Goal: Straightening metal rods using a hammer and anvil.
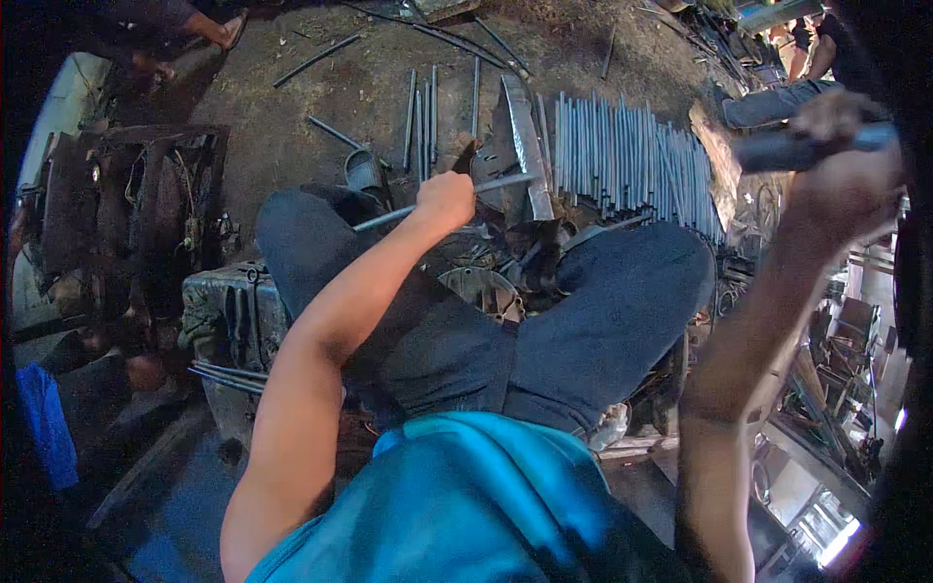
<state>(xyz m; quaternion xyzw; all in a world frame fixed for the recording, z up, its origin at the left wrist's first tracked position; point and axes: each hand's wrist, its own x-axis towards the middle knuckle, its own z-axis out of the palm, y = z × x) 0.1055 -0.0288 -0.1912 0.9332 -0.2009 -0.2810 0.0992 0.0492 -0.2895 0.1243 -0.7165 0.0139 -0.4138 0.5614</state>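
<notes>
My left hand (446, 202) is closed round a thin grey metal rod (394, 216), held in front of my knees. The rod's right end reaches a bright flat-topped metal bar (526, 146) that points away from me. My right hand (855, 180) is raised high at the far right, blurred by motion. It is closed on a thick dark cylindrical tool (777, 151), possibly a hammer; its exact kind is smeared. Beyond the metal bar, to the right, a dense row of similar metal rods (622, 155) lies on the ground.
Several loose rods (420, 121) lie left of the bar, near a sandal (363, 170). At my left stands a greasy metal block (233, 306). Another person's leg (782, 105) shows at the upper right, and a bare foot (231, 31) at the upper left.
</notes>
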